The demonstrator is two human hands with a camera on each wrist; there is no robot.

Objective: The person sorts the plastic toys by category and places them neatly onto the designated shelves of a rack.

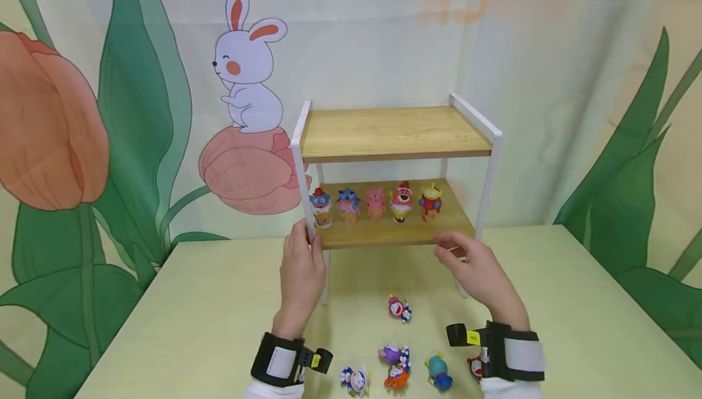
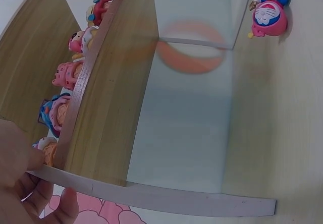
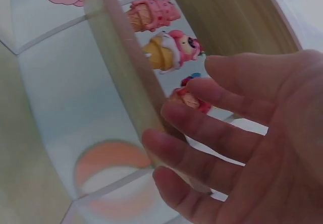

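Observation:
A two-tier shelf rack (image 1: 395,134) with wooden boards and white posts stands on the table. My left hand (image 1: 301,274) grips its front left post (image 1: 304,192), thumb on one side and fingers on the other. Beside the right end of the lower board (image 1: 384,239), my right hand (image 1: 482,271) is held with fingers spread and nothing in it. Several ice-cream-cone figurines line that board: one with a red hat (image 1: 321,207), a blue-topped one (image 1: 348,206), a pink one (image 1: 375,204), a pink bear (image 3: 176,48) and a yellow-topped one (image 1: 430,203).
On the table (image 1: 208,301), a pink-hooded figurine (image 1: 398,308) lies before the rack. Nearer me are a blue-and-white figurine (image 1: 355,381), purple (image 1: 390,354) and orange (image 1: 397,377) ones, and a teal one (image 1: 439,372). My right wrist strap partly hides another figurine (image 1: 475,366). A printed curtain (image 1: 373,33) hangs behind.

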